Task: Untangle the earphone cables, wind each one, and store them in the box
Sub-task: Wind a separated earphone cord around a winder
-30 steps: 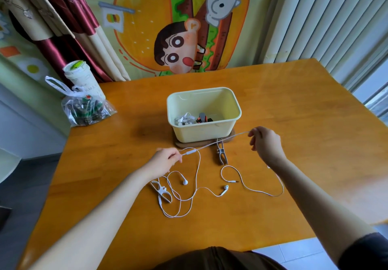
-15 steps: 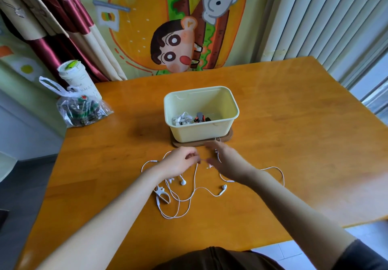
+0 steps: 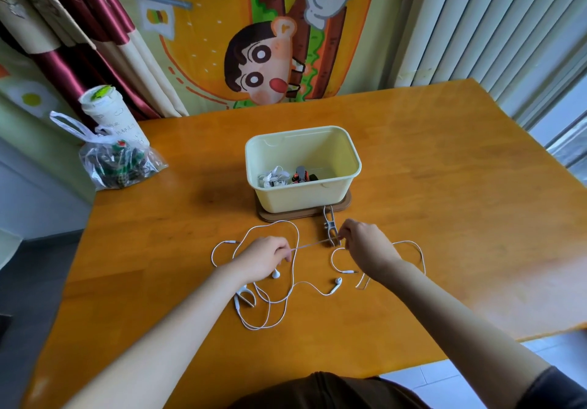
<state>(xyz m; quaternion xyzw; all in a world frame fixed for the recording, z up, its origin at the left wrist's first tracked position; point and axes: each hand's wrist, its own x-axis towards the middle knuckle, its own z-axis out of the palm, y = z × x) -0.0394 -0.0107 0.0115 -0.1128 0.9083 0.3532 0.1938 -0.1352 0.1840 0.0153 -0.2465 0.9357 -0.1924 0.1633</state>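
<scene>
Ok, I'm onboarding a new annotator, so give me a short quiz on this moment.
1. True or false: the box is empty.
2. The left hand and right hand pinch between them: A) a pencil B) a taut stretch of white cable C) a spoon.
3. Fill in: the metal clip lies nearest the ___ hand.
Key: 1 false, earphones lie inside; 2 B; 3 right.

I see the left hand (image 3: 266, 257) and right hand (image 3: 365, 243) each pinching the white earphone cable (image 3: 313, 244), drawn taut between the fingers. The cream box (image 3: 301, 199) sits just beyond the fingers.
</scene>
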